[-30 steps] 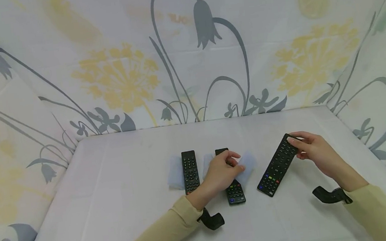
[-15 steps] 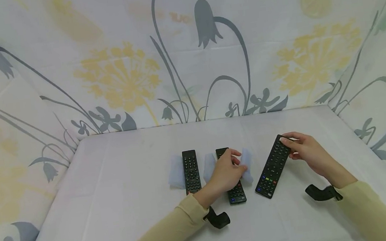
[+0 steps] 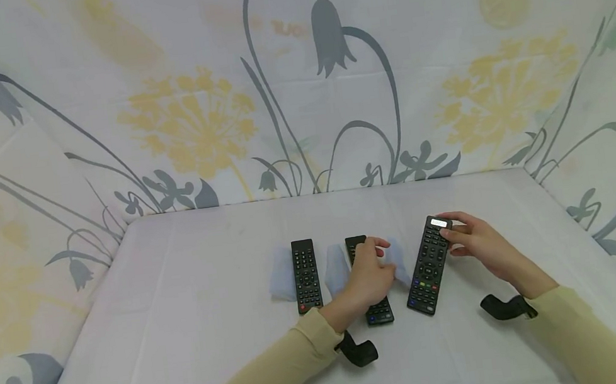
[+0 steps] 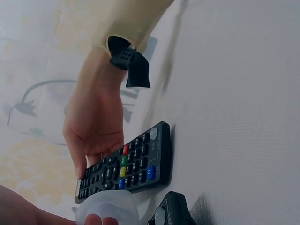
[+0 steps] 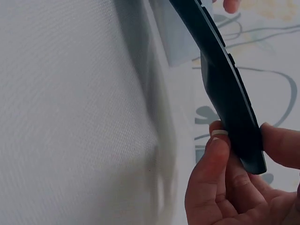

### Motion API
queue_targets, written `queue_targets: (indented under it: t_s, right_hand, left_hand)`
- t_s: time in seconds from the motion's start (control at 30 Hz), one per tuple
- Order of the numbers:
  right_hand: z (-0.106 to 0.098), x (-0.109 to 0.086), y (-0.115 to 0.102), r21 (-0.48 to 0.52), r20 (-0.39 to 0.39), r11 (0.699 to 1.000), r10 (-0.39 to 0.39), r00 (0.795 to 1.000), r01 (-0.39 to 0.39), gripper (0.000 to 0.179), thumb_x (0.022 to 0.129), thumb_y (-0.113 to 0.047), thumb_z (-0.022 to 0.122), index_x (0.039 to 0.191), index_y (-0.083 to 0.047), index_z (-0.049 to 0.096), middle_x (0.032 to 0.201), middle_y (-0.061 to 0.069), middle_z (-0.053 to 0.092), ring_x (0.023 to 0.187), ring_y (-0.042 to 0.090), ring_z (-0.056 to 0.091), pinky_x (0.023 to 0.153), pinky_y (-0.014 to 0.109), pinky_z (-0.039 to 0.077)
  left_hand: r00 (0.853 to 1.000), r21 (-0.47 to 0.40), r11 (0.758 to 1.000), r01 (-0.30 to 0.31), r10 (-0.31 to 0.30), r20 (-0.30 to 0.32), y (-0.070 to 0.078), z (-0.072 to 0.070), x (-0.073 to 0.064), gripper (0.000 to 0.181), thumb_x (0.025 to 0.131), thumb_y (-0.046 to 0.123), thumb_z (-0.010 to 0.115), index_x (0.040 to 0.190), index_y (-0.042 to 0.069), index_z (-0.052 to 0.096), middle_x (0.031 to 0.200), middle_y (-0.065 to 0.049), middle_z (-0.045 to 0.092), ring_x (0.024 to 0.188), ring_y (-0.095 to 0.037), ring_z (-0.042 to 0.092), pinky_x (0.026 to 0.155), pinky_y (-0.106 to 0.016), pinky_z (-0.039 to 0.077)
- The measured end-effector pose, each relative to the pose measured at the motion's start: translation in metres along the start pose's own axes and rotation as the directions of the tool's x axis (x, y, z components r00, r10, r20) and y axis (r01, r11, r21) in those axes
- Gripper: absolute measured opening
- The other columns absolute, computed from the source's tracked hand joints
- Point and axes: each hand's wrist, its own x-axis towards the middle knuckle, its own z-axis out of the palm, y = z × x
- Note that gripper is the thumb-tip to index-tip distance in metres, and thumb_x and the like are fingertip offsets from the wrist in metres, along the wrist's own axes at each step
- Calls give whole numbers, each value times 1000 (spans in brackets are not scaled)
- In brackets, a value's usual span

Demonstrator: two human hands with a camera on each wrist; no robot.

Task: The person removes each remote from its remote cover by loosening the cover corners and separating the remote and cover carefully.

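My right hand [image 3: 479,245] pinches the upper end of a black remote control [image 3: 428,270] between thumb and fingers. The remote stands tilted, its lower end close over the white table, coloured buttons facing up. My left hand [image 3: 371,276] reaches across a second black remote control [image 3: 379,312] lying on the table and partly hides it. Its fingers grip the edge of a pale blue, see-through-looking sheet [image 3: 397,258]; the left wrist view shows fingertips [image 4: 110,221] against this sheet. A third remote control [image 3: 305,271] lies to the left.
More pale blue sheets lie beside the left remote: one sheet [image 3: 281,275] to its left, another sheet [image 3: 336,269] between the two lying remotes. Flower-printed cloth [image 3: 296,92] walls the table [image 3: 217,342] at the back and both sides. Black wrist mounts [image 3: 358,351] hang under both sleeves.
My right hand has brought its remote leftward, closer to the left hand, and turned it more upright. The left hand has shifted slightly right, and the sheet at its fingers has changed shape.
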Motion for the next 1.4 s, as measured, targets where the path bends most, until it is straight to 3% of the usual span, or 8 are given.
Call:
queue_targets:
  t_s: [0.13,0.3,0.47,0.6,0.87,1.13,1.4]
  right_hand:
    - [2,3,1,11,-4,1000,8,1000,-8,55,108,-21,46,150,7,24,130,30,53,94,10,64,86,37,56]
    - [2,5,1,12,3,1000,18,1000,-18,53,108,-20,46,149,7,29,127,30,55,94,11,64,83,35,56]
    - [3,8,0,-18,12,1000,21,1000,-20,50,107,-20,48,149,4,35,124,27,56,94,12,63,81,33,57]
    - [4,10,2,-10,20,1000,23,1000,-22,50,107,-20,48,150,3,36,127,28,53,95,12,62,81,33,56]
    - [5,11,5,3,30,999,39,999,-39,55,105,-22,51,152,2,33,127,26,55,96,12,62,82,34,56]
    - [10,13,4,61,71,998,24,997,-28,60,101,-14,57,152,3,31,126,25,58,96,12,63,82,34,56]
    - [16,16,5,31,55,999,9,998,-11,59,101,-12,59,150,6,32,123,27,60,94,12,65,82,34,56]
  left_hand:
    - [999,-19,1000,7,-8,-32,0,5,0,34,91,-6,59,122,6,52,107,-7,41,68,-10,48,61,-22,43]
    - [1000,8,1000,9,-9,-19,0,6,-2,39,90,-6,60,126,5,52,109,-8,46,74,-10,50,65,-23,44]
    - [999,112,993,-38,35,31,2,5,-5,42,90,-1,62,130,5,51,109,-3,47,90,-11,51,77,-24,44]
    - [996,194,978,-72,61,60,7,3,-10,43,92,6,65,132,5,50,113,-3,48,92,-12,49,82,-26,43]
    - [992,362,930,-68,22,128,18,-8,-11,42,96,28,66,131,8,55,120,-4,60,100,-12,58,84,-29,49]
    - [988,334,942,-39,-13,152,15,-17,-11,43,96,27,66,132,8,55,122,-6,62,102,-14,60,84,-31,50]
    - [983,375,927,-30,-41,181,18,-22,-13,45,96,31,65,133,5,56,126,-8,64,108,-17,63,87,-33,51]
